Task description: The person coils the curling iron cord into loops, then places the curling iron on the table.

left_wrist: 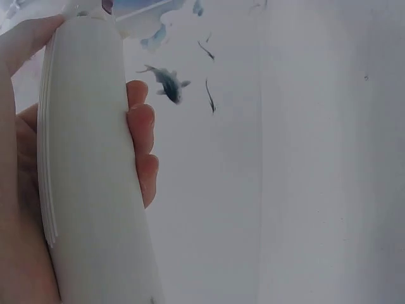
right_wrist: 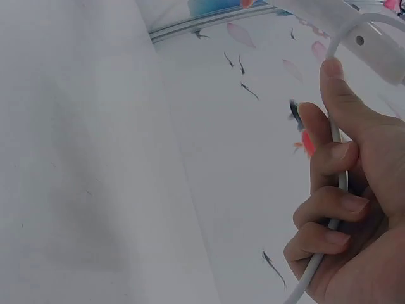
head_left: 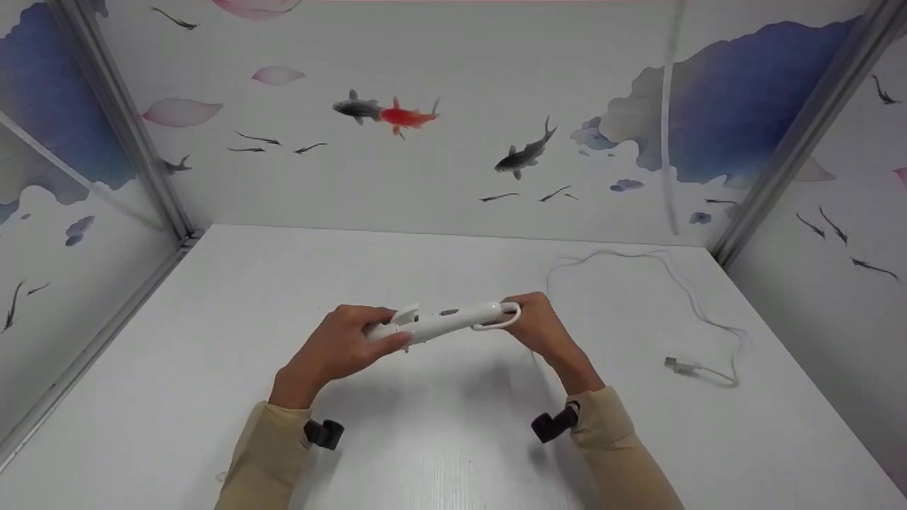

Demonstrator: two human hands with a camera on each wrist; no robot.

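Note:
A white rod-shaped device (head_left: pixel 453 324) with a raised flap (head_left: pixel 405 314) is held above the table, slightly tilted. My left hand (head_left: pixel 339 345) grips its left end, thumb and fingers round the smooth white body (left_wrist: pixel 95 158). At the other end, my right hand (head_left: pixel 540 327) holds a white cable (right_wrist: pixel 309 273), which runs through its curled fingers. The cable bends in a loop (head_left: pixel 511 320) at the device's right end. In the right wrist view, a small round hole shows near that end (right_wrist: pixel 380 54). Whether the cable is joined to the device I cannot tell.
A thin white cord (head_left: pixel 698 312) curves over the right side of the white table (head_left: pixel 283 269) to a USB plug (head_left: pixel 682 365). Panels printed with fish (head_left: pixel 524 152) stand behind and at both sides, with metal posts (head_left: pixel 801 134) at the corners. A small black camera (head_left: pixel 324 433) sits on each wrist.

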